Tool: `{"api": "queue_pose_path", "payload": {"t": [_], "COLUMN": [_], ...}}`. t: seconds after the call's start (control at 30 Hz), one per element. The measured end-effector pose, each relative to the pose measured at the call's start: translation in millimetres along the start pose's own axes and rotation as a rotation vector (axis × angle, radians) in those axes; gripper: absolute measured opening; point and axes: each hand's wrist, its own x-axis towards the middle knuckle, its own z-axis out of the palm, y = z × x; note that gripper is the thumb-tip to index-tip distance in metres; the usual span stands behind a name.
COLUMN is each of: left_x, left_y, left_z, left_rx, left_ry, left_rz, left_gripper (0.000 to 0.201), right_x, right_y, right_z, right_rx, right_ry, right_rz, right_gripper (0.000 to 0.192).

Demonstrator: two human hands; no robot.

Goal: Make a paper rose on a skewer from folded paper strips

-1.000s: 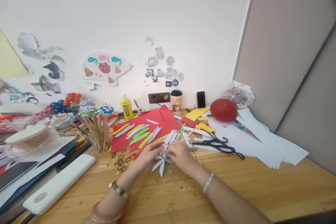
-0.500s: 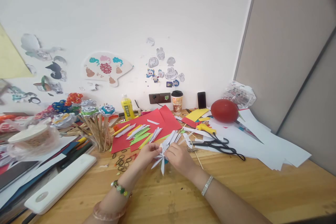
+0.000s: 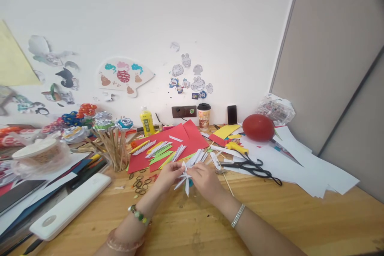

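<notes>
At centre frame, a white paper star (image 3: 185,177) was pinched between the left hand (image 3: 169,173) and right hand (image 3: 204,179) above the table (image 3: 270,216). It looked light, flimsy, crushable; best held at its hub. Scissors (image 3: 250,165) lay to the right.

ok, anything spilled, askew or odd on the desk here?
Nothing damaged. Rubber bands lie scattered loose on the wooden desk, and white sheets splay over its right edge. Both hands, left hand and right hand, pinch a white folded paper piece.
</notes>
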Motion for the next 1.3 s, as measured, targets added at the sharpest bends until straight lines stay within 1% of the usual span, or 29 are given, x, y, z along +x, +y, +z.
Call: {"api": "queue_pose_path", "payload": {"t": [0.03,0.1,0.17,0.23,0.33,0.5,0.6,0.7,0.77,0.87,0.9,0.93,1.0,1.07,1.13,1.2,1.3], "left_x": [0,0,1,3,4,2,3,7,10,10,8,6,0,-6,-9,-9,-6], "left_y": [0,-1,-3,-5,-6,-2,-5,-11,-13,-8,-6,-3,2,3,2,-1,-5], "left_z": [-0.1,0.4,1.6,2.5,2.0,-0.5,-1.5,-2.8,-3.2,-1.2,0.2,2.0,5.9,9.3,11.0,10.7,7.5], "left_rx": [-0.001,-0.009,-0.025,-0.044,-0.058,-0.035,0.007,0.097,0.181,0.291,0.328,0.383,0.561,0.763,0.886,0.971,1.099], "left_ry": [-0.009,-0.028,-0.037,-0.040,-0.055,-0.098,-0.103,-0.076,-0.021,0.100,0.119,0.112,0.039,-0.013,-0.009,-0.003,-0.007], "left_rz": [-0.002,-0.002,0.009,0.023,0.025,-0.018,-0.025,-0.002,0.047,0.181,0.232,0.283,0.386,0.457,0.490,0.532,0.606], "left_gripper": [0.037,0.039,0.040,0.041,0.042,0.042,0.042,0.037,0.034,0.024,0.020,0.015,0.009,0.013,0.018,0.017,0.016], "right_x": [0,1,2,2,2,3,3,2,1,0,0,0,0,0,0,2,8], "right_y": [0,2,4,5,5,6,5,6,7,9,10,10,11,10,8,5,3], "right_z": [0,0,1,1,-1,-7,-10,-10,-8,-3,-2,-1,2,3,5,4,-7], "right_rx": [0.034,0.078,0.084,0.074,0.037,0.076,0.067,0.037,-0.002,-0.080,-0.101,-0.115,-0.125,-0.114,-0.098,-0.088,-0.076], "right_ry": [0.009,0.022,0.012,-0.005,0.002,0.033,-0.004,-0.050,-0.063,-0.078,-0.078,-0.075,-0.075,-0.084,-0.104,-0.129,-0.198], "right_rz": [0.056,0.159,0.178,0.132,0.067,-0.051,-0.119,-0.136,-0.121,-0.062,-0.034,-0.006,0.053,0.106,0.140,0.158,0.178], "right_gripper": [0.019,0.021,0.018,0.014,0.014,0.015,0.013,0.014,0.013,0.011,0.011,0.010,0.009,0.008,0.006,0.006,0.008]}}
